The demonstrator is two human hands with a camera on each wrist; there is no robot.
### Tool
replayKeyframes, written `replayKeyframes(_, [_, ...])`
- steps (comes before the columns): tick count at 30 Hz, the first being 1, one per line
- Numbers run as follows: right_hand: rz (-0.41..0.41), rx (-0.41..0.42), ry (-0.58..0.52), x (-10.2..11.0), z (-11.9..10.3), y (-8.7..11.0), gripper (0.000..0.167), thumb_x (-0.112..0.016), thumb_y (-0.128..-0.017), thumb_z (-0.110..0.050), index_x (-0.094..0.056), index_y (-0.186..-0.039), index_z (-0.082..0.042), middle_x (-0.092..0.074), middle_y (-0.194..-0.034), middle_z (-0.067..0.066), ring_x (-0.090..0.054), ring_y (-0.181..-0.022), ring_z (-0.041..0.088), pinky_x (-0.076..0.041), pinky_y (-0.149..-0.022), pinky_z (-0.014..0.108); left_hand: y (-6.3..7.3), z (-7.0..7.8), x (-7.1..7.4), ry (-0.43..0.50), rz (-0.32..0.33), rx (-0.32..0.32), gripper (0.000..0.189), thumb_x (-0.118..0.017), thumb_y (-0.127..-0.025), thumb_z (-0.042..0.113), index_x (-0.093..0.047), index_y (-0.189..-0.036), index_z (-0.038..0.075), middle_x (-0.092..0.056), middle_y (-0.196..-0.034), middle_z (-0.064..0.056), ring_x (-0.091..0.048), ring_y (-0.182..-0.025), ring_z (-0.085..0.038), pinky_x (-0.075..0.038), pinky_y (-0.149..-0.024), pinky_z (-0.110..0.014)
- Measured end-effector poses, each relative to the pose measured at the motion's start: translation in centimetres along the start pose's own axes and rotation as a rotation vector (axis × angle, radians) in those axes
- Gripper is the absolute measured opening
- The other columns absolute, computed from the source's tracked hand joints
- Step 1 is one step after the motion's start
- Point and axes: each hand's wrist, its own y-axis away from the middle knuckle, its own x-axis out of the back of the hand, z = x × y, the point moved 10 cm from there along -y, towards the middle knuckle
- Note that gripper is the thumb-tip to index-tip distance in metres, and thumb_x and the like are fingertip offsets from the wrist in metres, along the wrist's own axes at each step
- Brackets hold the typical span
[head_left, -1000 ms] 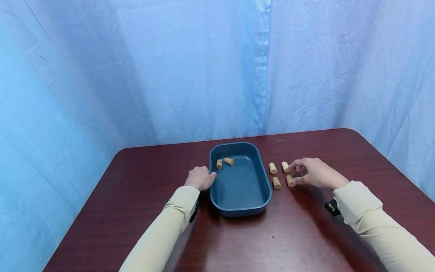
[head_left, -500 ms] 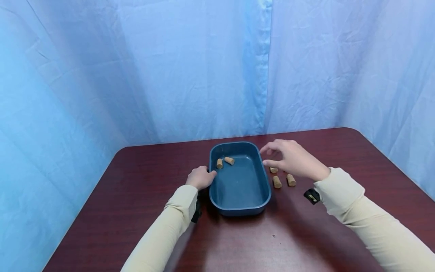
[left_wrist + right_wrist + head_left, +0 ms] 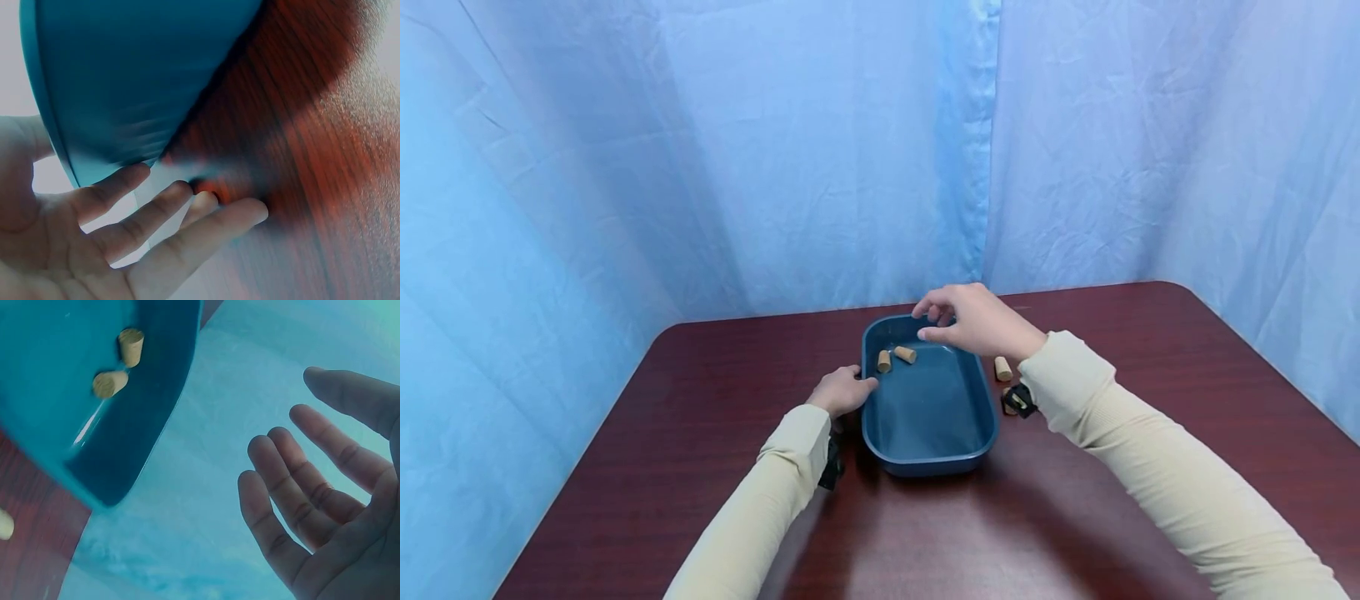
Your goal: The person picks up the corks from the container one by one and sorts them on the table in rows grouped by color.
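Observation:
A blue tray (image 3: pixel 928 467) stands on the table, with two corks (image 3: pixel 906 355) lying near its left wall. My left hand (image 3: pixel 842 392) holds the tray's left side; in the left wrist view the thumb is over the rim and the fingers (image 3: pixel 125 182) are at the outer wall. Above the tray's far right part hovers my right hand (image 3: pixel 977 321), its fingers loosely bent. The right wrist view shows nothing between those fingers (image 3: pixel 256 494), and both corks in the tray (image 3: pixel 175 394) below.
Right of the tray, a cork (image 3: pixel 1003 369) lies on the dark red table (image 3: pixel 737 383). Another cork is partly covered by the right wrist camera (image 3: pixel 1019 401). A pale blue curtain (image 3: pixel 820 167) hangs behind the table's far edge.
My right hand has moved left from the corks on the table to above the tray. My left hand stays at the tray's side. The right arm now covers the rightmost corks.

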Motion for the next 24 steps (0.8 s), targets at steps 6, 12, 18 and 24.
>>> replayKeyframes(6, [-0.044,-0.051,-0.053,-1.4,-0.2,-1.8,0.030,-0.071,-0.097,-0.018,-0.070,-0.124,-0.005,-0.067,-0.107,0.012,-0.064,-0.101,0.027,-0.055,-0.086,0.045,-0.3,-0.2,-0.3,-0.001,-0.023,0.011,0.059,-0.049,-0.107,0.029,-0.034,-0.157,0.001,-0.047,-0.148,-0.026,-0.057,-0.121,-0.042,-0.058,-0.081,-0.056])
replayKeyframes(12, [-0.082,-0.110,-0.095,-3.3,0.3,-3.4,0.032,-0.070,-0.098,-0.018,-0.069,-0.126,-0.002,-0.068,-0.106,0.014,-0.064,-0.095,0.027,-0.055,-0.084,0.042,-0.6,-0.4,-0.4,-0.004,-0.028,0.025,0.060,-0.050,-0.107,0.030,-0.033,-0.158,0.002,-0.046,-0.150,-0.024,-0.056,-0.124,-0.041,-0.057,-0.084,-0.057])
replayKeyframes(18, [-0.112,-0.194,-0.142,-5.7,2.0,-4.5,0.031,-0.069,-0.098,-0.019,-0.069,-0.125,-0.002,-0.068,-0.109,0.015,-0.064,-0.096,0.028,-0.055,-0.084,0.042,-0.5,0.2,-0.9,-0.004,-0.029,0.021,0.058,-0.049,-0.107,0.029,-0.034,-0.157,0.003,-0.046,-0.150,-0.024,-0.054,-0.126,-0.040,-0.056,-0.086,-0.056])
replayKeyframes(24, [-0.128,-0.287,-0.148,-7.8,3.8,-5.2,0.028,-0.070,-0.098,-0.018,-0.070,-0.123,-0.004,-0.066,-0.113,0.015,-0.063,-0.097,0.028,-0.055,-0.084,0.041,-0.6,0.3,-1.5,0.057,-0.053,-0.016,0.058,-0.045,-0.108,0.028,-0.033,-0.157,0.000,-0.048,-0.147,-0.025,-0.055,-0.124,-0.039,-0.053,-0.094,-0.053])
